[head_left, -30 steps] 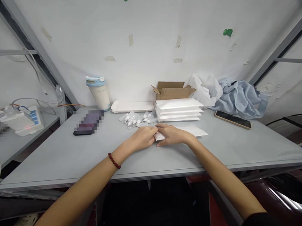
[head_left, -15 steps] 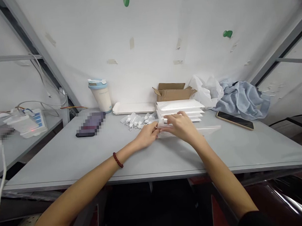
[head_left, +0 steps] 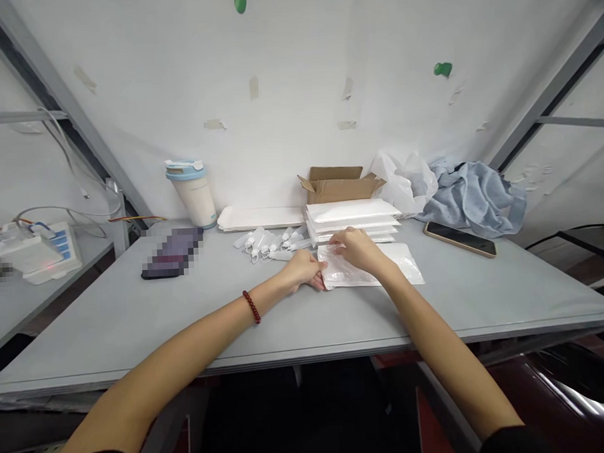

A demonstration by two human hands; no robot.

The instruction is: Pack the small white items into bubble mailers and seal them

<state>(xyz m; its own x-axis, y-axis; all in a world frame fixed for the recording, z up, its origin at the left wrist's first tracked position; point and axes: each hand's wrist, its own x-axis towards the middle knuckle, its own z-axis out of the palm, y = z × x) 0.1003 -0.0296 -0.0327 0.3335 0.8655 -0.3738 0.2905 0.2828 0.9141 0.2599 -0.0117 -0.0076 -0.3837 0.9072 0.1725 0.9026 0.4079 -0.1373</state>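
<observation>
Turned from nearly edge-on half a second ago, the white envelope now shows its broad face, on the counter just before the stacked envelopes. The left hand pinches its left end; the right hand curls over its far edge, whether gripping I cannot tell. Small plastic pieces lie near the left hand.

Nothing can be read: the cup, left of the cardboard box, bears a faint line of lettering and a small blue mark near its base, both too small to decipher.
</observation>
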